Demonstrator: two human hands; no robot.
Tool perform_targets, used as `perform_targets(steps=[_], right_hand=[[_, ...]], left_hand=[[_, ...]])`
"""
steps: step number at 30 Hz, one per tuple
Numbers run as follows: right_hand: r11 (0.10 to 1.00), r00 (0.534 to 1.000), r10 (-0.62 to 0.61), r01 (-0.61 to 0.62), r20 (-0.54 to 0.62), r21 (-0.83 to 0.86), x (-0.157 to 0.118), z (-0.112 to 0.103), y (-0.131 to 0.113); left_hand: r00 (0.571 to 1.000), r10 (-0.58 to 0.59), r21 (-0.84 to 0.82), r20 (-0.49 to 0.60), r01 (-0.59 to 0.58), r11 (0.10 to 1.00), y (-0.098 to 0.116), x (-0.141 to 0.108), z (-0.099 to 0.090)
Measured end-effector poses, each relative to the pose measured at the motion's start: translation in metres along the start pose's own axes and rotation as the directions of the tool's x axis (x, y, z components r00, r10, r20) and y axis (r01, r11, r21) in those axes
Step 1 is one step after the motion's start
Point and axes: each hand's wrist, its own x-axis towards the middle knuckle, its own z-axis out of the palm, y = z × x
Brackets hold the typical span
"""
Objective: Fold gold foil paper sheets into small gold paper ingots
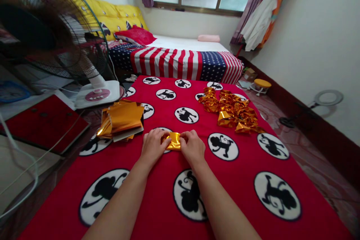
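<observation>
A small folded piece of gold foil paper [174, 141] lies on the red cloth between my two hands. My left hand [154, 143] pinches its left end, fingers curled and thumb against the foil. At the other end, my right hand [192, 144] grips the foil the same way. Left of my hands sits a stack of flat gold foil sheets [126, 115], its edges uneven. To the far right lies a loose heap of folded gold foil pieces [232, 108].
The red cloth [244, 180] with monkey circles covers the table. A fan [97, 92] stands at the left beside a red panel [42, 120]. Beyond the table is a bed [174, 62]. A yellow stool [262, 83] and a ring light [328, 98] are at the right.
</observation>
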Motion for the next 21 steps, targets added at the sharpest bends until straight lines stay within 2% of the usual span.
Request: perform_targets(steps=[10, 16, 21], right_hand=[[0.996, 0.994, -0.019, 0.010, -0.104, -0.094, -0.015, 0.004, -0.019], [0.996, 0.995, -0.033, 0.024, -0.095, -0.090, -0.018, 0.005, -0.016], [0.998, 0.998, -0.064, 0.065, -0.016, 0.005, -0.019, 0.000, -0.003]], left_hand=[[0.983, 0.043, -0.086, 0.181, -0.027, 0.996, -0.011, 0.000, -0.013], [0.979, 0.039, -0.079, 0.199, -0.023, 0.997, -0.012, 0.001, -0.013], [0.981, 0.047, -0.109, 0.189, -0.026, 0.994, -0.012, 0.001, -0.015]])
